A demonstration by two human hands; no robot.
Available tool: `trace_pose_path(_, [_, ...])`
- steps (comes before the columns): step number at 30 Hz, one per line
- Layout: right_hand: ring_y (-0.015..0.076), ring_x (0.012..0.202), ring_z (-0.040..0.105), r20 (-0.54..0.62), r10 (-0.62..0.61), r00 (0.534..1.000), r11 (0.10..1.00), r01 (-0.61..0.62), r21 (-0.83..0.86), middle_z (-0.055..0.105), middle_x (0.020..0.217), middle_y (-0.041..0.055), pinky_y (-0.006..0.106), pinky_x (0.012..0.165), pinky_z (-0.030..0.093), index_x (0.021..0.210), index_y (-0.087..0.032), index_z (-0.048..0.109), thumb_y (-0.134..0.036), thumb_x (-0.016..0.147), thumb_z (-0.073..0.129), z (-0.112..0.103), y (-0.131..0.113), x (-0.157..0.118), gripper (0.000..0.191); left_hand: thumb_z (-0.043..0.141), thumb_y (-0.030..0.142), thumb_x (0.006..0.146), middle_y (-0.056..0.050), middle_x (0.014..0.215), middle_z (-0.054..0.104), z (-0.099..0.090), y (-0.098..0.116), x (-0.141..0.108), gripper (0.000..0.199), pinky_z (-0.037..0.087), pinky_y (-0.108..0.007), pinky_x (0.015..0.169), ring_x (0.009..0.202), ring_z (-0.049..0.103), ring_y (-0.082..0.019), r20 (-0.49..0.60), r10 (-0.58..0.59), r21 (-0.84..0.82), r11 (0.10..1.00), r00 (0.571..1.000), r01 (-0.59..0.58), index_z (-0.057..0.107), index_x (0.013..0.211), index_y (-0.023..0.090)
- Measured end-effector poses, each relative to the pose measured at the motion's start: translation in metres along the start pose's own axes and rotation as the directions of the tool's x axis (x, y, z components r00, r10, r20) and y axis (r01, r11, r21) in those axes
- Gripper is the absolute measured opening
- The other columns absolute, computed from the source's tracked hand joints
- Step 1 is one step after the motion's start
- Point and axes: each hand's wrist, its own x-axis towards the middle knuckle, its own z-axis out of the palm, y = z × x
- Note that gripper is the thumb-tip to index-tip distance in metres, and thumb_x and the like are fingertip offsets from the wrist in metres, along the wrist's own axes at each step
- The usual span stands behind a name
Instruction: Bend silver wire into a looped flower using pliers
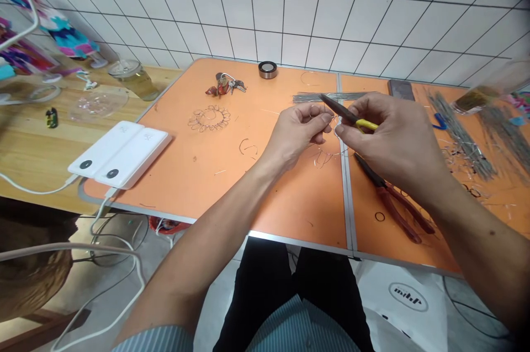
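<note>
Laid out on the folding table [298, 216] with a tape roll [268, 69] at the far edge, keys [226, 85] left of that, a wire ring [210, 118] just nearer, and power banks [120, 154] at the near left corner. Crossed beyond the left hand [302, 128] and right hand [395, 139] by a wire bundle [308, 98] over the seam [348, 208], with pliers [387, 193] nearer, right of that seam. Flanked left by a side table [33, 145] bearing a cup [136, 80].

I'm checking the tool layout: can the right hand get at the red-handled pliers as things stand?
Probably yes: the red-handled pliers lie uncovered on the orange table, though the right hand would likely first put down the yellow-handled tool it holds.
</note>
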Motion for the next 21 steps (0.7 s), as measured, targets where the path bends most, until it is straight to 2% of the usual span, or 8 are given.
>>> trace_pose_path(2, [0.0207,0.073,0.065,-0.011,0.005,1.000,0.999,-0.005,0.046,0.074,0.080,-0.0019,0.039,0.070,0.045,0.086,-0.027,0.074,-0.023,0.088,0.083,-0.003,-0.003,0.000,0.010,0.084,0.017,0.101,0.003,0.074,0.072,-0.002,0.001,0.001,0.017,0.055,-0.020,0.063,0.055,0.058,-0.005,-0.002,-0.048,-0.049,0.998,0.999,0.048,0.075,0.086,0.016])
trace_pose_path(6, [0.0165,0.072,0.061,-0.136,0.009,0.991,0.991,0.009,0.135,0.072,0.078,-0.0041,0.035,0.068,0.045,0.084,-0.024,0.075,-0.014,0.083,0.086,-0.015,-0.007,0.000,0.016,0.083,0.017,0.104,0.004,0.073,0.069,-0.005,0.005,0.004,0.016,0.054,-0.019,0.062,0.053,0.054,-0.004,0.017,-0.198,-0.154,0.968,0.980,0.198,0.075,0.090,0.015])
trace_pose_path(10, [0.0143,0.069,0.055,-0.201,-0.021,0.979,0.999,0.029,0.038,0.069,0.074,-0.0057,0.033,0.063,0.040,0.086,-0.024,0.080,-0.013,0.083,0.087,-0.031,-0.008,-0.003,0.014,0.076,0.013,0.108,0.004,0.073,0.066,-0.007,0.009,0.005,0.017,0.052,-0.017,0.060,0.051,0.052,-0.003,0.075,-0.304,-0.261,0.913,0.950,0.313,0.074,0.091,0.014])
trace_pose_path(15, [0.0129,0.069,0.057,-0.209,-0.050,0.977,0.998,0.055,0.019,0.070,0.076,-0.0069,0.032,0.063,0.042,0.087,-0.026,0.081,-0.016,0.085,0.088,-0.041,-0.010,-0.007,0.013,0.066,0.011,0.111,0.001,0.074,0.067,-0.014,0.006,0.005,0.021,0.054,-0.016,0.058,0.052,0.055,-0.004,0.157,-0.353,-0.352,0.853,0.922,0.387,0.074,0.091,0.012])
trace_pose_path(18, [0.0136,0.071,0.064,-0.202,-0.064,0.977,0.997,0.071,0.026,0.073,0.078,-0.0074,0.033,0.066,0.048,0.091,-0.027,0.084,-0.018,0.085,0.088,-0.044,-0.013,-0.011,0.012,0.065,0.010,0.111,0.000,0.076,0.068,-0.018,0.004,0.006,0.021,0.056,-0.017,0.059,0.054,0.058,-0.005,0.174,-0.358,-0.370,0.840,0.918,0.397,0.075,0.093,0.012])
trace_pose_path(21, [0.0143,0.074,0.067,-0.206,-0.084,0.975,0.996,0.088,0.011,0.076,0.081,-0.0076,0.034,0.070,0.052,0.094,-0.028,0.085,-0.022,0.088,0.089,-0.048,-0.015,-0.016,0.009,0.063,0.010,0.111,0.000,0.075,0.067,-0.019,0.003,0.007,0.023,0.056,-0.017,0.058,0.052,0.056,-0.005,0.194,-0.367,-0.381,0.826,0.910,0.414,0.074,0.091,0.012])
